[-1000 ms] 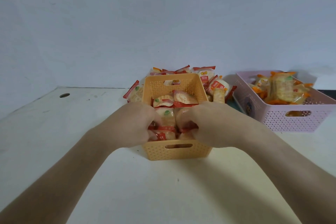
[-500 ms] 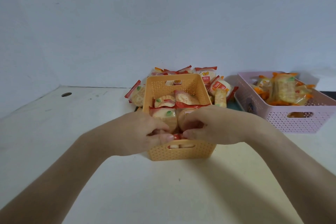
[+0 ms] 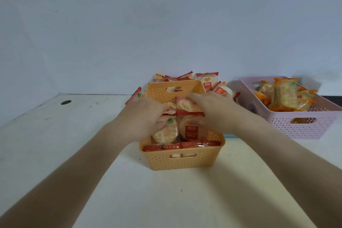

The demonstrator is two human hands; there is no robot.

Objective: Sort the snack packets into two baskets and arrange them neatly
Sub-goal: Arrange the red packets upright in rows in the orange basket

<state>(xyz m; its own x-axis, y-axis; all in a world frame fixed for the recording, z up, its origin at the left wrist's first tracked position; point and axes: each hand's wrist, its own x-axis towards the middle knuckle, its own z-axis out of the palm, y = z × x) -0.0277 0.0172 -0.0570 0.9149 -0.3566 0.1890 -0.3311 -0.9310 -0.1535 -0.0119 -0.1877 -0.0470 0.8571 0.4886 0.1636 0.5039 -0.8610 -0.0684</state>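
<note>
Both hands are down in the orange basket [image 3: 182, 159], which sits mid-table [image 3: 166, 200] with red-edged packets [image 3: 166, 132] stacked inside. The right hand [image 3: 216, 109] reaches in from 3 o'clock, its fingers curled over the top packet [image 3: 187, 106], gripping it. The left hand [image 3: 142, 116] comes in from 9 o'clock with bent fingers, but blur hides whether it holds anything. Loose packets [image 3: 207, 81] lie heaped at the basket's 12 o'clock. The pink basket [image 3: 296, 129], holding orange-edged packets [image 3: 283, 96], stands apart at 2 o'clock.
</note>
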